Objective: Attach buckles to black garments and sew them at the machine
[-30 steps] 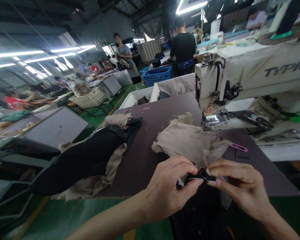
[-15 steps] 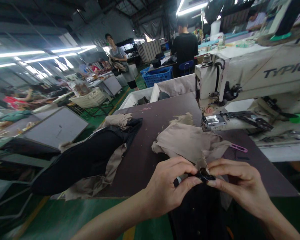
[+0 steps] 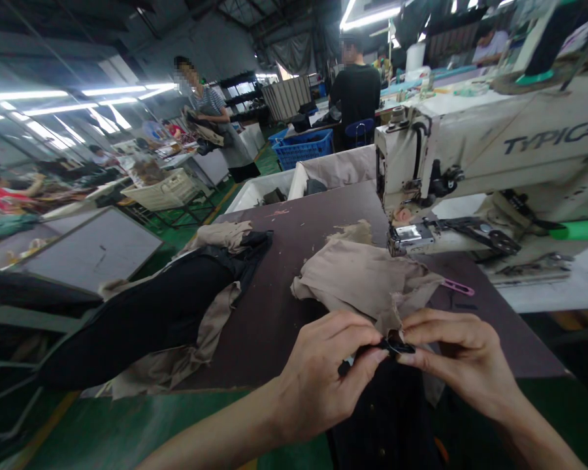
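A black garment with a beige lining [image 3: 357, 274] lies partly on the brown table, its dark cloth [image 3: 379, 418] hanging over the front edge. My left hand [image 3: 330, 372] pinches a folded black edge of it between thumb and fingers. Close beside it, my right hand [image 3: 463, 362] pinches the same edge, thumb below and fingers above. A small gap of folded cloth shows between the two hands. Just behind the right hand lies a pair of pink thread snips [image 3: 458, 287]. To the left, another black garment [image 3: 151, 313] with beige lining is draped over the table edge.
A sewing machine [image 3: 470, 163] stands at the right of the brown table [image 3: 274, 313]. White bins [image 3: 255, 192] sit behind the table, a blue basket [image 3: 304, 150] farther back. One person [image 3: 210, 124] stands carrying cloth; another person [image 3: 355, 91] in black is beyond the bins.
The view has shifted slightly to the right. Both hands keep their pinch on the black edge and sit a little closer together. The person carrying cloth has come nearer.
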The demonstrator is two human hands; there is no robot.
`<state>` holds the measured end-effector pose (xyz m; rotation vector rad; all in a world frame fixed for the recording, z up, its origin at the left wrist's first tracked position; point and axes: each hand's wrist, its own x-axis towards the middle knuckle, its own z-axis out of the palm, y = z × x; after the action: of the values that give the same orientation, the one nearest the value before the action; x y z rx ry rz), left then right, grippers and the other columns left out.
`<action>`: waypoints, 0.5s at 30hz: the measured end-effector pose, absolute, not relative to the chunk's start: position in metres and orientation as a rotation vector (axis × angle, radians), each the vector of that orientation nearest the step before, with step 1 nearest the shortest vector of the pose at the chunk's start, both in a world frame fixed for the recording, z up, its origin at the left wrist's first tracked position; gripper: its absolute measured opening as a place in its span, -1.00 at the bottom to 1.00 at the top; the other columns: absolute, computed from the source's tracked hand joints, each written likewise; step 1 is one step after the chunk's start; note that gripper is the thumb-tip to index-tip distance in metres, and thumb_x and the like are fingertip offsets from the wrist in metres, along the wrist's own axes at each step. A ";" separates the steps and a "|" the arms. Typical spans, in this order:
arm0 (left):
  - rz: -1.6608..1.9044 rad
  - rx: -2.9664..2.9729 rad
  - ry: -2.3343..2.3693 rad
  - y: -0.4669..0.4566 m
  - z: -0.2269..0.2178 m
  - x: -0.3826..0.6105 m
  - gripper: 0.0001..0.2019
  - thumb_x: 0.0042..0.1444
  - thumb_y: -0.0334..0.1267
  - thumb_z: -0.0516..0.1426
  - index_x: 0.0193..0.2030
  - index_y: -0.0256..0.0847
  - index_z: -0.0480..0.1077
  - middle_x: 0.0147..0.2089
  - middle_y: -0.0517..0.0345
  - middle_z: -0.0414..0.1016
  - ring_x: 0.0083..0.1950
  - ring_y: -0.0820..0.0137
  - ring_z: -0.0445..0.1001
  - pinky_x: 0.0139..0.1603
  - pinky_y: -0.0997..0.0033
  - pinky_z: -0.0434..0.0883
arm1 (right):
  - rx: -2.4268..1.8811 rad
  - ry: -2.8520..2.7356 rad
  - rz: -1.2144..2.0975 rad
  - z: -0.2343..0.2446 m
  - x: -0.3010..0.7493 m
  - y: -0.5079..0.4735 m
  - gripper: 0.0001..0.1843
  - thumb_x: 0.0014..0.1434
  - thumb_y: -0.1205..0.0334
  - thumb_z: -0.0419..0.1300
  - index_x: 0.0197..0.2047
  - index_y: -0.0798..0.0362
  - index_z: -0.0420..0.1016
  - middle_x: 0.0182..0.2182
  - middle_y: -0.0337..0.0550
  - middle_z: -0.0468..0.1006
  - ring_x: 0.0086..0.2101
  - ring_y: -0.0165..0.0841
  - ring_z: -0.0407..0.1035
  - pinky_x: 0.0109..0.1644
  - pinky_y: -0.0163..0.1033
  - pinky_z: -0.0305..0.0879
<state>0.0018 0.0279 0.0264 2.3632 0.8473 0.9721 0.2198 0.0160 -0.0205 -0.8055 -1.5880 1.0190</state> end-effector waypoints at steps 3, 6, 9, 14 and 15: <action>0.968 2.354 0.855 0.029 0.027 0.002 -0.89 0.13 -0.45 0.19 -0.18 -0.32 0.46 -0.22 0.04 0.54 -0.21 0.45 0.50 -0.14 0.48 0.44 | -0.791 -1.580 1.050 -0.019 0.220 0.019 -0.72 0.04 0.47 0.40 -0.22 -0.07 0.63 -0.29 -0.27 0.63 -0.29 -0.42 0.53 -0.20 -0.40 0.44; 0.957 2.340 0.861 0.030 0.026 0.001 -0.89 0.13 -0.43 0.20 -0.18 -0.31 0.47 -0.21 0.05 0.55 -0.21 0.45 0.50 -0.15 0.49 0.44 | -0.781 -1.594 1.075 -0.019 0.222 0.020 -0.73 0.04 0.48 0.40 -0.23 -0.06 0.63 -0.29 -0.25 0.62 -0.29 -0.41 0.53 -0.21 -0.39 0.44; 0.944 2.325 0.856 0.030 0.026 0.001 -0.88 0.13 -0.42 0.21 -0.17 -0.31 0.47 -0.20 0.05 0.55 -0.21 0.45 0.51 -0.15 0.49 0.44 | -0.783 -1.624 1.063 -0.021 0.225 0.018 -0.72 0.05 0.50 0.38 -0.21 -0.04 0.63 -0.28 -0.21 0.61 -0.29 -0.37 0.52 -0.21 -0.34 0.44; 0.958 2.298 0.863 0.029 0.026 0.002 -0.91 0.12 -0.41 0.22 -0.21 -0.31 0.47 -0.23 0.05 0.56 -0.23 0.47 0.52 -0.19 0.52 0.44 | -0.793 -1.614 1.037 -0.019 0.224 0.015 -0.73 0.05 0.50 0.37 -0.21 -0.03 0.63 -0.27 -0.18 0.61 -0.29 -0.36 0.53 -0.23 -0.35 0.44; 0.957 2.292 0.872 0.030 0.026 0.003 -0.91 0.12 -0.41 0.22 -0.22 -0.31 0.47 -0.23 0.05 0.56 -0.24 0.47 0.52 -0.19 0.52 0.44 | -0.801 -1.608 1.024 -0.018 0.223 0.015 -0.73 0.05 0.50 0.38 -0.21 -0.03 0.63 -0.28 -0.19 0.61 -0.30 -0.37 0.53 -0.24 -0.35 0.44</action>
<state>0.0031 0.0295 0.0261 2.2915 0.8718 0.9573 0.2230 0.0146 -0.0176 -0.8009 -1.6077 1.0237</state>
